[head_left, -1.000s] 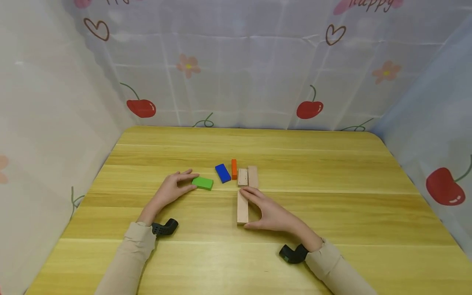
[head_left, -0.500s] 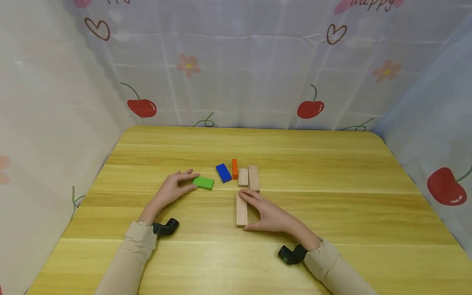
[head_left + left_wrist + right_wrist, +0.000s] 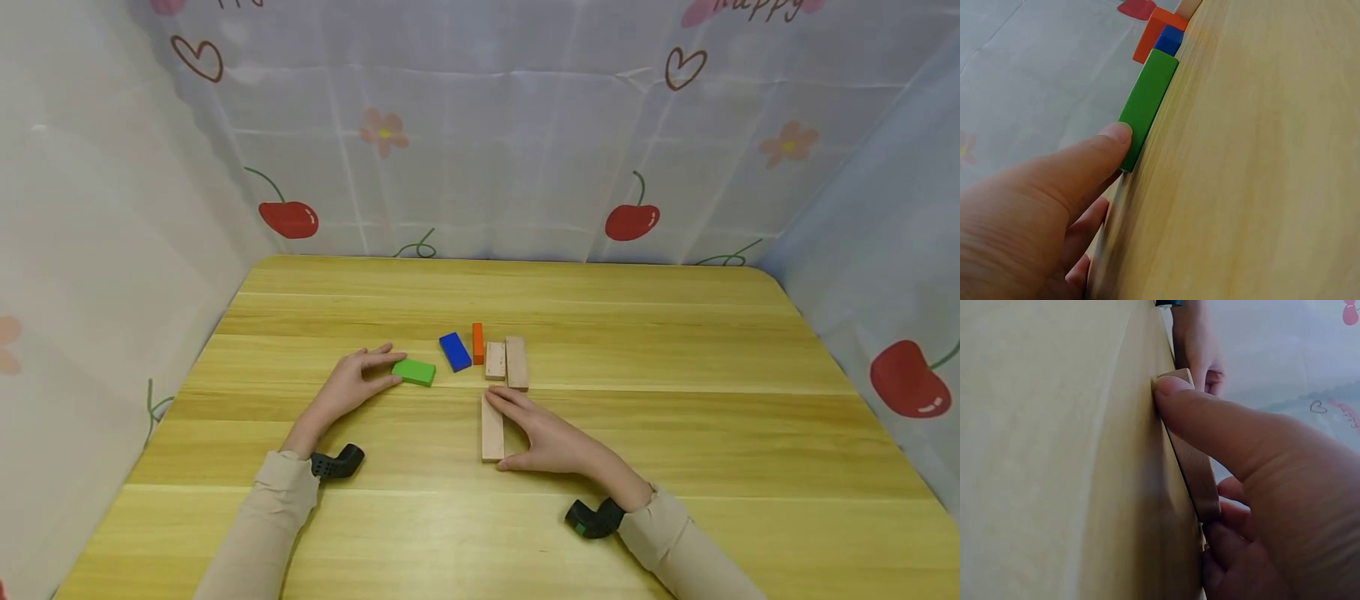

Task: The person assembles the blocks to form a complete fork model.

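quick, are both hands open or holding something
Left hand: holding the green block at one end.
Right hand: holding the front plain wooden block by both ends.

The person is wearing a beige left sleeve and matching right sleeve, both creasing, while a black, elbow-shaped left wrist camera is showing small holes and its right counterpart a green patch.

"How many coloured ones?"
"Three: one green block at the fingertips of the left hand, one blue block and one orange block past them."
"Plain?"
"Also three: one wooden block between the fingers of the right hand, two bare blocks beyond."
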### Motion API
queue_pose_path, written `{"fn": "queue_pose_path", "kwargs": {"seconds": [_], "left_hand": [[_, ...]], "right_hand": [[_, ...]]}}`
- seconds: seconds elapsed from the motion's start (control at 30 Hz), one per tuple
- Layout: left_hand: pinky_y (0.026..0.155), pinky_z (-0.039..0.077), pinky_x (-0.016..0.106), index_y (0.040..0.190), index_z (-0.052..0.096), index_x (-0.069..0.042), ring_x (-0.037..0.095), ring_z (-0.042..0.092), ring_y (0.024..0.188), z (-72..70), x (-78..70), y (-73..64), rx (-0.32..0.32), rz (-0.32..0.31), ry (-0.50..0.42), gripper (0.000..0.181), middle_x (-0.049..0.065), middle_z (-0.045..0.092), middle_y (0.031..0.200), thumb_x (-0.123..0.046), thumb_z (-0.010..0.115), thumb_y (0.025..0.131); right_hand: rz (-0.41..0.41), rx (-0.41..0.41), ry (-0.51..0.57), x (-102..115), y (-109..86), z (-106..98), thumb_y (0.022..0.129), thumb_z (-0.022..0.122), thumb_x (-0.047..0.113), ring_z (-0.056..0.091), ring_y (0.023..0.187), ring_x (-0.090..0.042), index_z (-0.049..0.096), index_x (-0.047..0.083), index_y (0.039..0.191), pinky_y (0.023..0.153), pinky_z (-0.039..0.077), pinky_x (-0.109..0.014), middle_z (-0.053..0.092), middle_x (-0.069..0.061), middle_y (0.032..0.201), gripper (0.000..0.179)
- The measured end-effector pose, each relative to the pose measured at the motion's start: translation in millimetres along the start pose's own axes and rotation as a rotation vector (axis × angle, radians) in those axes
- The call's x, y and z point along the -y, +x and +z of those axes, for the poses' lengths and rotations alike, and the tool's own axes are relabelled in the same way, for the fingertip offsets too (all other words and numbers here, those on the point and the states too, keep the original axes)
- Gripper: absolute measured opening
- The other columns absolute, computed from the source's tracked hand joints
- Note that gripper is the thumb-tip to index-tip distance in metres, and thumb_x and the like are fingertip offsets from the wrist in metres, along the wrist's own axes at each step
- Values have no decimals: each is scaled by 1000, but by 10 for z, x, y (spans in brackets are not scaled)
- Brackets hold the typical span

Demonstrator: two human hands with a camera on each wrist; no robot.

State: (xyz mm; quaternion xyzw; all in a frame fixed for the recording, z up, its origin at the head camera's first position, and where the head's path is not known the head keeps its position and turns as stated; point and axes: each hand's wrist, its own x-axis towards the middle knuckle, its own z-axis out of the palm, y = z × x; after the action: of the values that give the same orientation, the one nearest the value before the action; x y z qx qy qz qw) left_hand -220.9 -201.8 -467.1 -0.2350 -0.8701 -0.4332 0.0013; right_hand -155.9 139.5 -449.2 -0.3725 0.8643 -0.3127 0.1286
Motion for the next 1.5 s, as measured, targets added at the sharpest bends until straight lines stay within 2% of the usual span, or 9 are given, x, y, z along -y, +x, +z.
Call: {"fn": "queue_pose_path", "kwargs": {"seconds": [0.2,0.37,0.6,0.73,0.87,1.07,1.2,1.37,1.5], "left_hand": [[109,13,47,124,62,-4,28,40,127,-13,-16,-9,0,-2,-4,41,18,49,132,-14,70,86],[109,14,49,131,55,-4,26,35,131,-20,-69,-21,-5,12,4,49,11,48,135,-15,70,86],[103,31,44,131,55,-1,23,34,132,54,-411,-31,0,105,-14,47,9,47,137,-8,68,86],[101,34,41,128,58,-3,21,41,127,207,-637,-62,68,149,11,41,8,50,134,-16,66,89],[102,33,36,128,58,-5,16,41,127,377,-797,-109,176,180,20,41,3,51,133,-24,63,92],[106,27,36,134,54,-10,15,30,134,585,-863,-155,307,213,-35,47,-1,45,140,-27,63,92],[107,23,37,136,52,-12,18,24,136,680,-839,-180,365,237,-42,50,-3,40,143,-29,64,90],[108,21,39,136,52,-12,20,22,137,755,-829,-188,369,277,-7,52,-3,37,145,-29,66,89],[108,20,40,137,51,-14,19,22,137,783,-821,-189,372,270,9,54,-5,36,146,-30,67,88]], "right_hand": [[-2,5,8,13,2,-6,80,75,35,16,138,-18,21,7,150,106,26,-40,14,-8,154,93],[-1,2,10,13,2,0,79,76,35,16,138,-19,20,8,150,106,26,-40,13,-7,154,94],[18,9,23,44,-27,-39,79,75,38,15,138,-20,19,9,150,106,26,-41,11,-5,155,95],[14,-26,37,53,-57,-173,81,75,34,18,137,-22,21,8,150,106,25,-43,17,-7,154,91],[13,-140,21,-18,-68,-355,81,75,24,27,134,-30,29,5,147,104,28,-49,29,-13,148,83],[82,-279,47,-218,19,-564,84,73,20,31,131,-34,34,6,145,101,31,-53,33,-15,146,75],[103,-242,44,-348,160,-596,83,73,20,27,133,-34,31,4,146,103,27,-52,29,-16,148,77],[107,-120,73,-458,281,-600,82,74,26,18,136,-35,23,3,148,106,20,-52,19,-18,151,87],[109,-53,95,-497,317,-614,82,75,27,13,137,-35,20,1,149,107,17,-53,15,-19,152,90]]}}
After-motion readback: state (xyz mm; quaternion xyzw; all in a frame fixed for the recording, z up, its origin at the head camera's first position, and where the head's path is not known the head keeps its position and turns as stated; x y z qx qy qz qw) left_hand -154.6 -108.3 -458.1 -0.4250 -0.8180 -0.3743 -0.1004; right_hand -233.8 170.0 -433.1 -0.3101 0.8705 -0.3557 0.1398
